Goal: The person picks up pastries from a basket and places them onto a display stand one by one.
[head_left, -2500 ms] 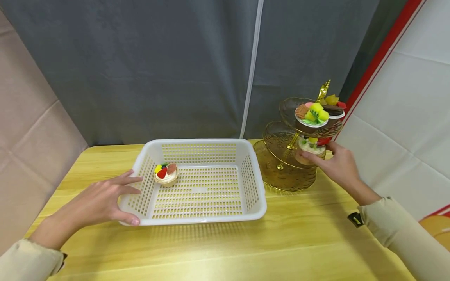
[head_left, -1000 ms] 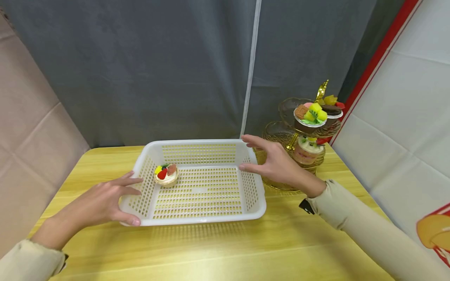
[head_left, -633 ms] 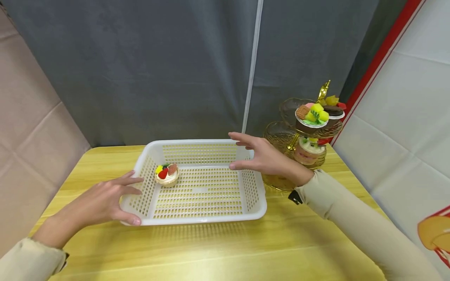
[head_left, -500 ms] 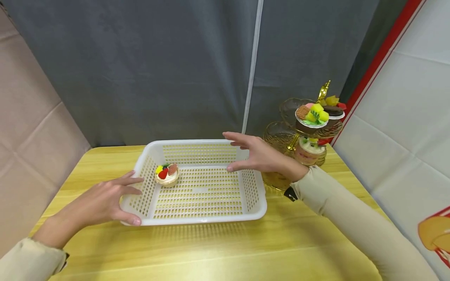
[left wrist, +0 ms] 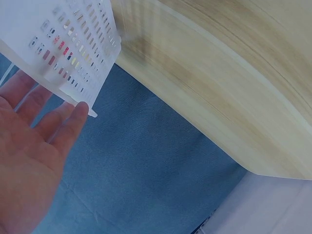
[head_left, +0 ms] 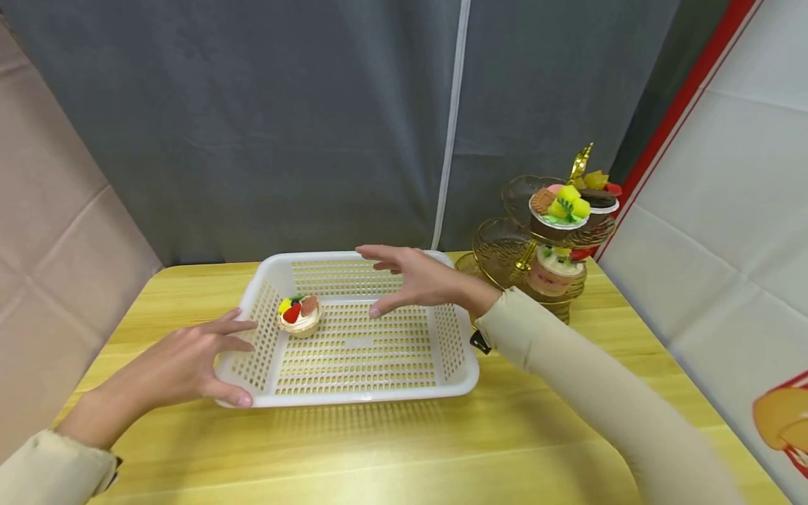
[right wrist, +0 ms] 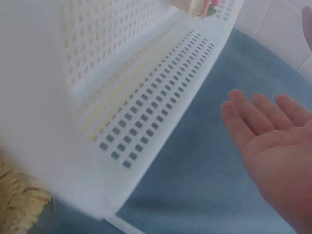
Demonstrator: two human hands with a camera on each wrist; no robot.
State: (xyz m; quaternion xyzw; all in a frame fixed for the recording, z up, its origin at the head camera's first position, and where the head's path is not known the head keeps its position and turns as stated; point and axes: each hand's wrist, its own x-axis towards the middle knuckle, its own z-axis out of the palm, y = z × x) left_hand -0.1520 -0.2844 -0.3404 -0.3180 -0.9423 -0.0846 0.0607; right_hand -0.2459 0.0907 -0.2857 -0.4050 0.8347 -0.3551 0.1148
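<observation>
A white plastic basket [head_left: 360,399] with slotted walls stands on the table. Inside it, near the left wall, lies a fruit tart [head_left: 299,315] with a strawberry, a biscuit and yellow fruit on cream. The left hand [head_left: 183,361] rests at the basket's left rim, fingers spread; in the left wrist view its fingertips [left wrist: 78,114] touch the rim. The right hand [head_left: 423,277] hovers over the basket's right half, holding nothing, thumb and fingers apart. In the right wrist view that hand [right wrist: 280,141] is beside the basket wall, palm showing.
A tiered gold-rimmed glass stand [head_left: 499,256] is right of the basket. Its top tier bears dessert cups [head_left: 558,210]; a pink layered cake [head_left: 550,270] sits on the tier below. A grey curtain [head_left: 284,140] hangs behind the wooden table [head_left: 379,456], with a white wall at right.
The right hand has let go of the layered cake on the stand and moved left over the basket. The left hand, the basket and the tart have stayed put.
</observation>
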